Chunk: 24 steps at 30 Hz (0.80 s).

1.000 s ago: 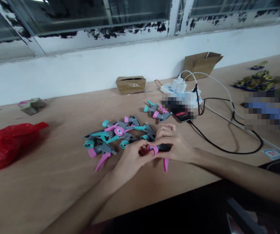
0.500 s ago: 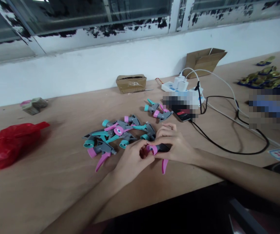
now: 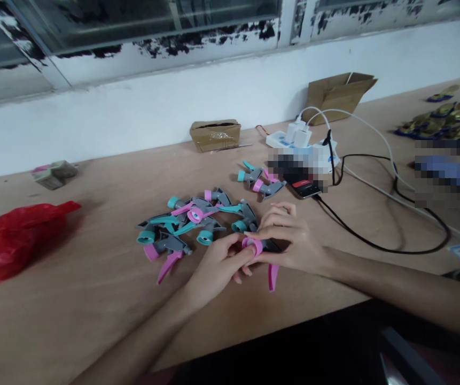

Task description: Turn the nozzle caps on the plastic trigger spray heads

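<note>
A grey-and-pink trigger sprayer head [image 3: 272,277] is held between my two hands above the front part of the table. My right hand [image 3: 294,238] is closed around its grey body, and the pink trigger hangs down below the fingers. Around its pink collar, my left hand [image 3: 220,262] is closed, with the thumb at the collar's open end. Part of the grey body is hidden by my fingers. Just left of my hands lies a pile of grey trigger sprayer heads [image 3: 197,214] with pink or teal collars and triggers.
Farther back lie several more sprayer heads [image 3: 262,182] beside a phone [image 3: 305,187]. Behind them are a power strip [image 3: 278,140] with cables and two cardboard boxes [image 3: 216,137]. A red plastic bag [image 3: 21,240] is at left; gold-and-blue items [image 3: 434,124] sit far right.
The pink collar now shows its round opening toward me, where threads showed before. My left thumb has moved onto it, and fingertips now show beneath. The view has shifted slightly.
</note>
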Each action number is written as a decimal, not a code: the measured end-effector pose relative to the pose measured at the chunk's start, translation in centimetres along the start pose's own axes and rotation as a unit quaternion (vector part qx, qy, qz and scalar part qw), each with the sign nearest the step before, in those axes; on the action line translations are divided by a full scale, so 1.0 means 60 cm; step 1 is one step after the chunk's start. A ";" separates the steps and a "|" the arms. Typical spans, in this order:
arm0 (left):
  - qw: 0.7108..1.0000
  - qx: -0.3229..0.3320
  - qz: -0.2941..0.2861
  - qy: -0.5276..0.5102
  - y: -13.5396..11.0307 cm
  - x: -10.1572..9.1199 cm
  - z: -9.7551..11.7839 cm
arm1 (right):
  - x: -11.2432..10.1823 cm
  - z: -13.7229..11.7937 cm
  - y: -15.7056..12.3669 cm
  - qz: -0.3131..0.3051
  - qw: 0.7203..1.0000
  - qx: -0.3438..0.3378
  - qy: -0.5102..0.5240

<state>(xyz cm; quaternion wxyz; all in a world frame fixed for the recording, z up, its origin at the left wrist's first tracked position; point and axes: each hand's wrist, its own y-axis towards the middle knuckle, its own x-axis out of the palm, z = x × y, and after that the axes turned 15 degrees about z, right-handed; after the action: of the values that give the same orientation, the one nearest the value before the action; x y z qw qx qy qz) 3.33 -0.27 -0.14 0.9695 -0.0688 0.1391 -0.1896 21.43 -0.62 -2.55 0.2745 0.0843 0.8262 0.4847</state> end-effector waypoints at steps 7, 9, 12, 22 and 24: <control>1.000 -0.024 0.001 -0.006 0.000 0.004 0.001 | -0.002 -0.007 -0.002 -0.005 1.000 0.001 0.013; 1.000 -0.022 0.009 0.005 -0.002 0.005 0.004 | -0.001 -0.007 -0.002 -0.012 1.000 -0.006 0.011; 0.999 -0.013 0.022 0.032 -0.005 0.002 0.007 | 0.000 -0.008 -0.001 -0.015 1.000 -0.014 0.007; 0.987 0.037 0.036 0.150 -0.019 -0.004 0.011 | 0.002 -0.010 -0.006 -0.050 0.998 -0.040 0.002; 0.984 0.048 0.037 0.165 -0.020 -0.002 0.012 | 0.001 -0.009 -0.006 -0.054 0.997 -0.046 -0.005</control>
<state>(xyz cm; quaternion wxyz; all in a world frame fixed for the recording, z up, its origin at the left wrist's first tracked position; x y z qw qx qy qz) 3.00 -1.26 0.77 0.9418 0.0150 0.2903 -0.1691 21.12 -1.18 -2.68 0.3085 0.0292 0.8050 0.5059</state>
